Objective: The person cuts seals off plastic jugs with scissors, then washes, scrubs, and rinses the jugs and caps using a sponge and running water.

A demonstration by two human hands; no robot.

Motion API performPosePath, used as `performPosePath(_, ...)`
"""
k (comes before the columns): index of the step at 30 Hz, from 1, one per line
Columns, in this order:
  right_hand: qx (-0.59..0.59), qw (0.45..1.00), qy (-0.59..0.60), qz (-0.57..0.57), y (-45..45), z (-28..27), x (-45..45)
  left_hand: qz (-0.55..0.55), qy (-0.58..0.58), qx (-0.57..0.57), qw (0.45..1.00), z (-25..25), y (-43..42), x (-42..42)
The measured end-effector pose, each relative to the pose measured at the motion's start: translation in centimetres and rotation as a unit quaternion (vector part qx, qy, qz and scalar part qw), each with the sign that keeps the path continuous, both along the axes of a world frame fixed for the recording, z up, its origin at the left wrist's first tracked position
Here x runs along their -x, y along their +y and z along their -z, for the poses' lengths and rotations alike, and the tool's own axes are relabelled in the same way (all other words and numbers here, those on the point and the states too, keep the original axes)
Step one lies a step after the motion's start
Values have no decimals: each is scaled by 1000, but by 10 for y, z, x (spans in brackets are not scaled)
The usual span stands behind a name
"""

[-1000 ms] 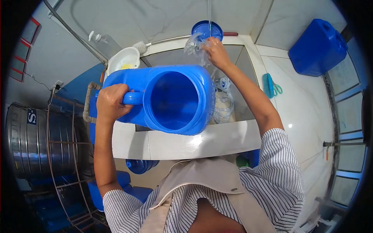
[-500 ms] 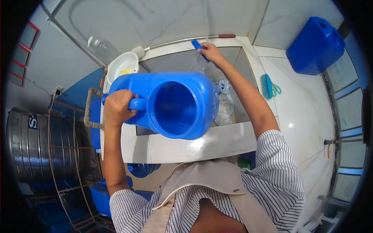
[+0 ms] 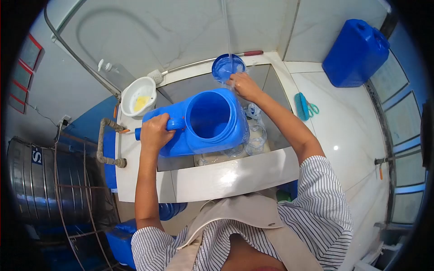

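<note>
The left hand [image 3: 156, 131] is curled around the handle of 1 blue jug [image 3: 210, 113], whose body lies to the right of that hand, tilted over the sink [image 3: 235, 174] with its wide mouth towards the person. The right hand [image 3: 244, 86], just beyond the jug, pinches 1 blue cap [image 3: 221, 65] at its near edge; splashing blurs the fingertips. 1 water stream [image 3: 227, 31] falls into the cap. Below the right hand, in the sink, lie clear plastic pieces [image 3: 256, 135], too tangled to count. Beyond the left hand stands 1 white basin [image 3: 153, 97] holding 1 yellow piece [image 3: 141, 103]. Right of the right hand lies 1 teal brush [image 3: 299, 106] and, farther off, 1 blue jerrycan [image 3: 355, 54]. Well left of the left hand, 1 ribbed metal tank [image 3: 49, 180] bears a dark label [image 3: 36, 156] reading "S", turned sideways; any other lettering is unclear.
</note>
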State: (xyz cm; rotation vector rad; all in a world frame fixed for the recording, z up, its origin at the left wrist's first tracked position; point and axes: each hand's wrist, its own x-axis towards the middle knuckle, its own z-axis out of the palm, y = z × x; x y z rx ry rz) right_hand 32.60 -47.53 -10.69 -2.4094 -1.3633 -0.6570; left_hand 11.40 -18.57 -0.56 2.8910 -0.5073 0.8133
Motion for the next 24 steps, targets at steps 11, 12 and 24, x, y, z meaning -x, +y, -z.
performPosePath(11, -549, 606, 541, 195, -97, -28, -4, -67, 168, 71, 981, 53, -70, -42)
performPosePath(12, -556, 599, 546, 184, -101, -25, -4, -68, 179, 72, 979, 58, -77, -47)
performPosePath(24, 113, 973, 26, 200, -28, -40, 108, -10, 243, 49, 969, 65, -131, -74)
